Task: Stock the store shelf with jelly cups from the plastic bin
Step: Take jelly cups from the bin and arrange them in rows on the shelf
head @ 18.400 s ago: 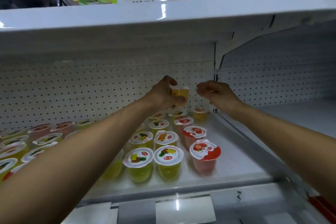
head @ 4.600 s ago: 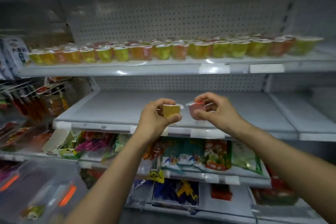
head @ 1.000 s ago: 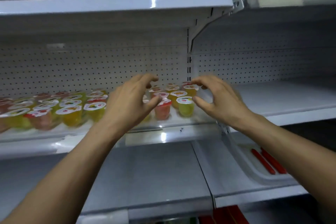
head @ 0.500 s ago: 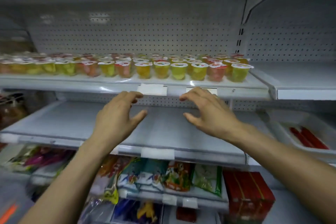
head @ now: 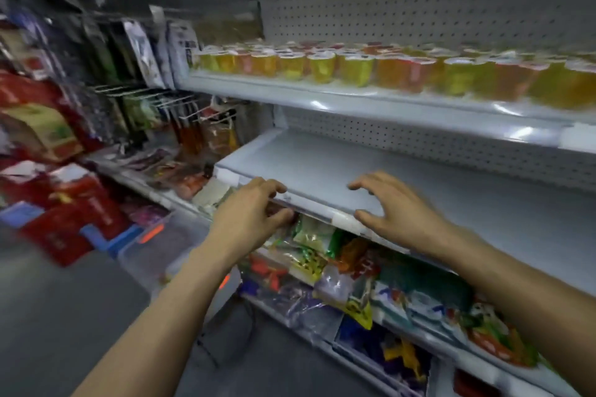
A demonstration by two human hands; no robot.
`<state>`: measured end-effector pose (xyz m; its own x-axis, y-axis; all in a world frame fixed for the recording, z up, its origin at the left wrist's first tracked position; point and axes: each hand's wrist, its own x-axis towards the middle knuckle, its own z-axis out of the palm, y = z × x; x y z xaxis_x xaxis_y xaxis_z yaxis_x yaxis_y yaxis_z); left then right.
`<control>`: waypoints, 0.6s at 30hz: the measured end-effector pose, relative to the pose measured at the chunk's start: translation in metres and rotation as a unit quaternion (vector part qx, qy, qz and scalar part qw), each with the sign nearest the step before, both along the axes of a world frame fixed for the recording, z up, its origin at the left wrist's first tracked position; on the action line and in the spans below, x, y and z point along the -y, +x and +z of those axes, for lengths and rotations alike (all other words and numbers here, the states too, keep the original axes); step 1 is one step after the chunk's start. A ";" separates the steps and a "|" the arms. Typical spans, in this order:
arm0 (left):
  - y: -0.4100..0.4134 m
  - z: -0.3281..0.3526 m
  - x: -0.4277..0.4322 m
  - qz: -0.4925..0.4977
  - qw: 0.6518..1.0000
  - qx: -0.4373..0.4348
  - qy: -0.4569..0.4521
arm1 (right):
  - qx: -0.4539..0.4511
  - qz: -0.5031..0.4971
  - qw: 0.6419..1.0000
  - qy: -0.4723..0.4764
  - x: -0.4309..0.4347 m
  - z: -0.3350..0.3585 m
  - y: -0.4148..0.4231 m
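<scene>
Left hand (head: 254,213) and right hand (head: 396,213), both emptied, fingers (head: 371,180) loosely spread, are dropping from the jelly cups (head: 354,69) ranked on the upper shelf (head: 354,106) toward the plastic bin (head: 180,245) on the floor, presumably for more.

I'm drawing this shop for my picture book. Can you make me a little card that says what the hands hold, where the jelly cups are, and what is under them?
left hand: holds nothing, fingers loosely curled
right hand: holds nothing, fingers spread
jelly cups: rows of yellow, orange and red ones on the upper shelf
middle shelf: grey, just behind both hands
snack bags: on the shelf under that
plastic bin: see-through, low at the left, blurred
</scene>
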<state>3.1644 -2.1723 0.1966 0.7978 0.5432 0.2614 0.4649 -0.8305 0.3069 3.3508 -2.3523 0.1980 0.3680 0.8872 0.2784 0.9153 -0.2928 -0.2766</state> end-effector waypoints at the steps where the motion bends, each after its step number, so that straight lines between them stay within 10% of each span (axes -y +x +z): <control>1: -0.015 -0.005 -0.026 0.015 1.000 -0.016 -0.002 | -0.003 0.009 1.000 -0.010 -0.027 -0.005 -0.008; 18: -0.208 -0.169 -0.293 0.264 0.924 -0.142 -0.238 | -0.152 0.204 0.941 -0.222 -0.386 -0.172 -0.127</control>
